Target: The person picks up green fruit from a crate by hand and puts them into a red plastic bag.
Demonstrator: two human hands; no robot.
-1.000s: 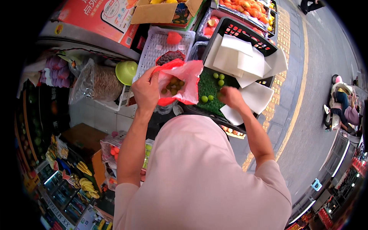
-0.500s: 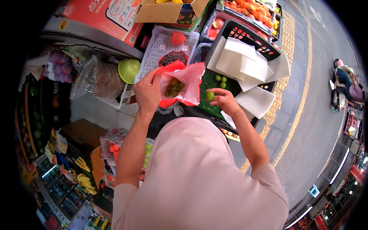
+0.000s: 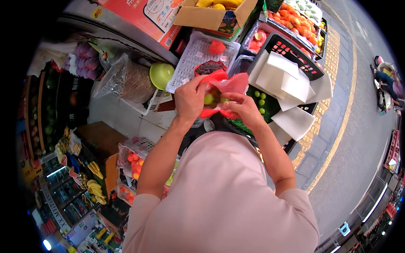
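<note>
My left hand [image 3: 189, 100] grips the rim of a red plastic bag [image 3: 239, 82] with its fingers closed. Inside the bag's mouth lie small round green fruits [image 3: 209, 99], some darker in shadow. Over the right side of the opening is my right hand [image 3: 247, 110], its thumb and fingers pinched at a green fruit [image 3: 225, 100] within the bag. Several more green fruits [image 3: 262, 102] rest on a green grass-like mat [image 3: 270, 109] in a black crate [image 3: 276, 40], just right of this hand.
White foam sheets [image 3: 291, 82] fill much of the crate. Behind the bag stands a white plastic basket [image 3: 196, 52] with dark fruit in red netting. A lime-green bowl [image 3: 161, 76] is to the left. Oranges [image 3: 295, 21] sit at the far right; a road [image 3: 358, 139] runs beyond.
My right hand has moved left from above the mat into the bag's mouth with a green fruit. My left hand still holds the bag. The whole view has shifted, moving the scene rightward.
</note>
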